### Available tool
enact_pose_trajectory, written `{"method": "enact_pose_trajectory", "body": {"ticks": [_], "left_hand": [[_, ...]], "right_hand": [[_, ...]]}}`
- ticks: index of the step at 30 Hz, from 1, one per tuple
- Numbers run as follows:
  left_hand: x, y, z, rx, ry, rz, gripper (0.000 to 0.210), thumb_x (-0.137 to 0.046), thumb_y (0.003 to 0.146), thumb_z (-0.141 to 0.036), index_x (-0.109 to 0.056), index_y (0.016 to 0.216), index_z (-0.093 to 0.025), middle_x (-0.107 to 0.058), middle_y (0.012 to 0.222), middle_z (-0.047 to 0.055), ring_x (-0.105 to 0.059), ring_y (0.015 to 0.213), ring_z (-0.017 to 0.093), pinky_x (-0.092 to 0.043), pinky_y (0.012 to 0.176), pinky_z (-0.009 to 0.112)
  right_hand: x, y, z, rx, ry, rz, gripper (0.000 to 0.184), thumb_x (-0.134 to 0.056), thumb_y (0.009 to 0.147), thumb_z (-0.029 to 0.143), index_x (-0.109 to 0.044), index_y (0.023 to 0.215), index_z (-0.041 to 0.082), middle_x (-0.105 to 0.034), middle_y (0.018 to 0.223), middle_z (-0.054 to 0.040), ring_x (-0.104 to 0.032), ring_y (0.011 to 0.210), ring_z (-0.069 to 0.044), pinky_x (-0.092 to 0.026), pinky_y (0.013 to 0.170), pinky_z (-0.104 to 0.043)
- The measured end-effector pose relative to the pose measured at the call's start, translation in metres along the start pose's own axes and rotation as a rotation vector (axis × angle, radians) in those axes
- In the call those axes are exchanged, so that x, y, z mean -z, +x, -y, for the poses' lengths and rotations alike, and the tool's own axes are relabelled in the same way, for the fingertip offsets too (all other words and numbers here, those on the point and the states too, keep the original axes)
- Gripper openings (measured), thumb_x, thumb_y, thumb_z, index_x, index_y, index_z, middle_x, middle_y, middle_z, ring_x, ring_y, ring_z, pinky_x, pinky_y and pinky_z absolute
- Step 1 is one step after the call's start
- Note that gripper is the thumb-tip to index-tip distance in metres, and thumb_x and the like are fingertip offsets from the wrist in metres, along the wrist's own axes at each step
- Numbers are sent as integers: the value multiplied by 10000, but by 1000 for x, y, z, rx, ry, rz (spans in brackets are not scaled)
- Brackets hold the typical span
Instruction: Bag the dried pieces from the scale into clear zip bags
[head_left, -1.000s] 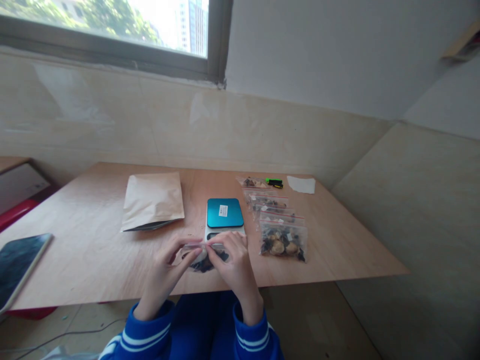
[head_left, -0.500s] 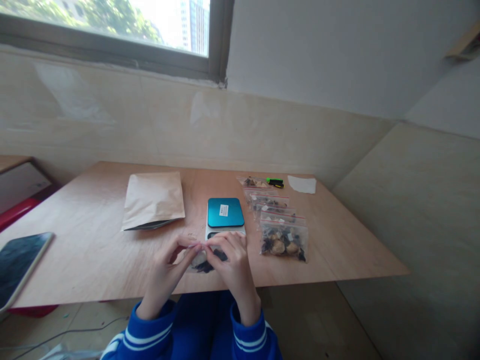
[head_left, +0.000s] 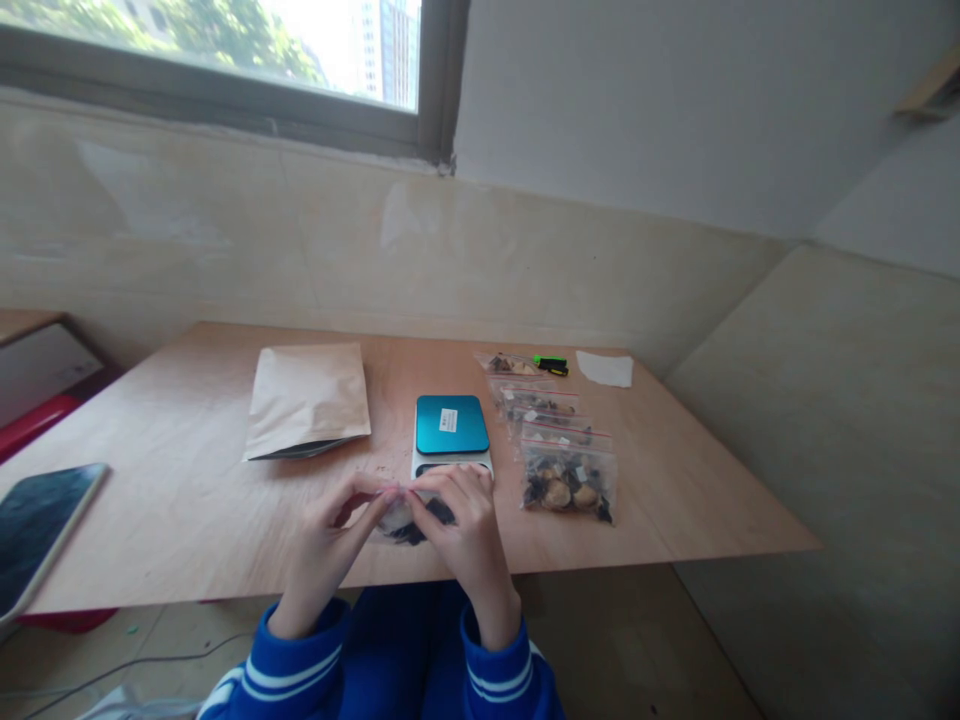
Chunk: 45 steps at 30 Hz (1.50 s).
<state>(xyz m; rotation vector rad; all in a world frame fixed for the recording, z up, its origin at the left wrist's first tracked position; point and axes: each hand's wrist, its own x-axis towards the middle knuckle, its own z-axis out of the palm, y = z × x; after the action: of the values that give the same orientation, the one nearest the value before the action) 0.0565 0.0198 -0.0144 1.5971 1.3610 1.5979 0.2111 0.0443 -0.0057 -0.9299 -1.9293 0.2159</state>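
Both hands pinch the top edge of a clear zip bag (head_left: 405, 522) with dark and pale dried pieces inside, close to the table's front edge. My left hand (head_left: 334, 535) grips the edge between thumb and forefinger on the left. Just beside it, my right hand (head_left: 466, 525) pinches the same edge, its fingers covering part of the bag. Directly behind the hands stands a small digital scale with a blue-green top plate (head_left: 450, 425); its lower front is partly hidden by my right hand.
Several filled zip bags (head_left: 568, 478) overlap in a row on the right. Behind them lie a green-and-black tool (head_left: 551, 364) and a white paper piece (head_left: 604, 369). A kraft paper pouch (head_left: 309, 400) lies left of the scale, and a tablet-like device (head_left: 49, 530) at the far left.
My left hand has shifted very slightly left along the bag's top edge. My right hand stays almost in place, and the other things have not moved.
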Motion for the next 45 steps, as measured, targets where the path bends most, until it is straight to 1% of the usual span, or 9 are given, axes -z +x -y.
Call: {"method": "enact_pose_trajectory", "body": {"ticks": [7,11,17,20,23,26,29,36,45], "left_hand": [[0,-1,4,-21,13,4,130,-654,817,-284,-657,742,-178,-675,671,-1,-666,643,130,-560,609,205],[-2,-2,9,-61,21,-7,78,-635,830,-234,-639,772,-183,-662,685,-12,-658,659,115,-548,619,189],[-3,-3,14,-113,65,29,55,-583,868,-180,-600,817,-192,-639,732,-15,-644,702,105,-540,658,195],[-5,-3,12,-156,116,25,58,-555,884,-162,-578,845,-198,-631,756,-16,-641,724,101,-536,677,194],[-9,-2,9,-231,187,-18,66,-535,890,-144,-546,860,-202,-615,762,-22,-632,725,96,-527,678,189],[-12,-2,7,-290,282,-57,69,-520,897,-141,-521,874,-206,-593,754,-31,-614,696,89,-510,653,178],[-14,-4,7,-309,369,-79,63,-498,911,-149,-505,888,-208,-575,750,-37,-600,668,86,-496,629,176],[-19,-6,7,-343,432,-158,81,-436,928,-140,-467,910,-213,-563,763,-35,-609,662,94,-493,622,187],[-10,-4,7,-343,443,-134,46,-489,920,-191,-516,886,-206,-600,748,-33,-616,672,102,-481,611,192]], "right_hand": [[-2,-1,-2,49,1,-64,87,-616,904,244,-652,833,209,-688,795,2,-612,758,-147,-389,826,-335],[-1,-2,-2,34,17,-47,89,-617,905,254,-652,836,210,-697,813,0,-617,772,-150,-389,826,-338],[-3,-1,-1,36,15,-28,80,-596,920,271,-645,892,216,-705,816,0,-630,787,-163,-386,834,-347],[-4,-1,0,49,11,-60,74,-608,914,257,-639,873,204,-694,800,-3,-624,770,-157,-386,821,-340],[-4,-1,1,57,13,-87,57,-621,904,229,-638,862,197,-689,795,-3,-619,760,-153,-382,814,-336],[-5,-1,2,63,17,-100,59,-611,910,220,-636,861,199,-686,784,0,-616,750,-152,-378,811,-335],[-7,-1,2,61,26,-108,64,-609,911,222,-633,855,200,-682,777,4,-612,742,-149,-376,816,-334],[-12,-2,4,35,53,-90,57,-614,906,200,-622,849,197,-684,788,7,-611,758,-145,-374,825,-324],[-10,-4,-3,-17,55,-72,79,-631,893,249,-636,827,205,-685,763,19,-599,752,-150,-360,805,-323]]}}
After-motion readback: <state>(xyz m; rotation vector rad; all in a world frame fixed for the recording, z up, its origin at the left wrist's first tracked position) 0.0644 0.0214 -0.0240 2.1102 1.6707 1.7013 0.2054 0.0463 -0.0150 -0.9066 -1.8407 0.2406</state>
